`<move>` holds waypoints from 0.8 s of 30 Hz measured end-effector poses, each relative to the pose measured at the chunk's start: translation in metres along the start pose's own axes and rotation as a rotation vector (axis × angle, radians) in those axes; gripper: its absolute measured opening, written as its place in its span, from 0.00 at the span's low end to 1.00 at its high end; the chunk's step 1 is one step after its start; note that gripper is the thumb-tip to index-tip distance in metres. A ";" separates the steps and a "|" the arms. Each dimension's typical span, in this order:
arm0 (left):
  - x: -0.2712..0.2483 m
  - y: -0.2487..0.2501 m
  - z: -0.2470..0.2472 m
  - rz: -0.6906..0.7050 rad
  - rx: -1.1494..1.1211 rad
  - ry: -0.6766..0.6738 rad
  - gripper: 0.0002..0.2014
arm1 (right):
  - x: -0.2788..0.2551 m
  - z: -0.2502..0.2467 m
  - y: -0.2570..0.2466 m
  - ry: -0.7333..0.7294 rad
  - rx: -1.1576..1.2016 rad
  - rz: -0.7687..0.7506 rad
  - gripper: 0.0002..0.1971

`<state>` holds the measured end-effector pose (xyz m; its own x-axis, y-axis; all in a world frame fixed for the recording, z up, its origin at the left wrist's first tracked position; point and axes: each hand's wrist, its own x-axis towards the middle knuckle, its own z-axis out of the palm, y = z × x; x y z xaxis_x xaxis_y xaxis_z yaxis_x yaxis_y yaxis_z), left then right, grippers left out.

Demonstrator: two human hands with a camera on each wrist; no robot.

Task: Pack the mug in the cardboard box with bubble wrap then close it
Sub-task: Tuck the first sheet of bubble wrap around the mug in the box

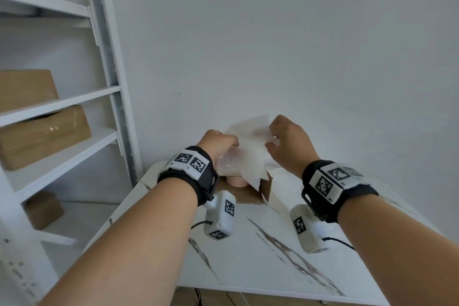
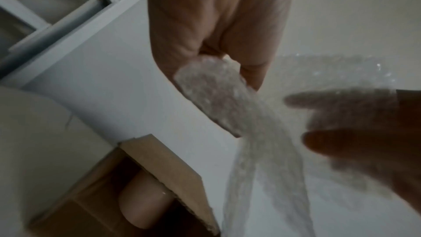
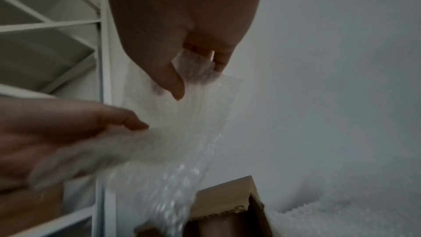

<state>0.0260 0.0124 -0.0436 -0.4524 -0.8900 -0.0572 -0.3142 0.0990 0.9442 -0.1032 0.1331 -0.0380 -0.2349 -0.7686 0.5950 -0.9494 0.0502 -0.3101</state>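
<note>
A clear sheet of bubble wrap [image 1: 248,141] hangs above an open cardboard box [image 1: 248,197] at the far side of the table. A pink mug [image 1: 236,181] stands inside the box, partly hidden by the sheet's lower end. My left hand [image 1: 231,144] pinches the sheet's left edge, and my right hand [image 1: 270,141] pinches its upper right edge. The left wrist view shows the left hand [image 2: 216,71] gripping the bubble wrap [image 2: 216,100] over the mug [image 2: 141,203] and a box flap [image 2: 164,165]. The right wrist view shows the right hand [image 3: 198,78] holding the bubble wrap [image 3: 182,132] above the box [image 3: 227,197].
The white marbled table [image 1: 248,256] ends at a plain wall just behind the box. A white shelf unit [image 1: 74,97] with several brown boxes stands to the left. More bubble wrap [image 3: 330,217] lies on the table right of the box.
</note>
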 end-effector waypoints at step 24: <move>-0.004 -0.038 0.001 0.062 -0.159 -0.168 0.18 | -0.019 0.038 0.010 -0.365 -0.017 0.190 0.07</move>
<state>0.0392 0.0125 -0.0797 -0.6036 -0.7964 -0.0381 -0.1521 0.0681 0.9860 -0.0999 0.1243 -0.0808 -0.3199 -0.9202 0.2257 -0.9003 0.2210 -0.3749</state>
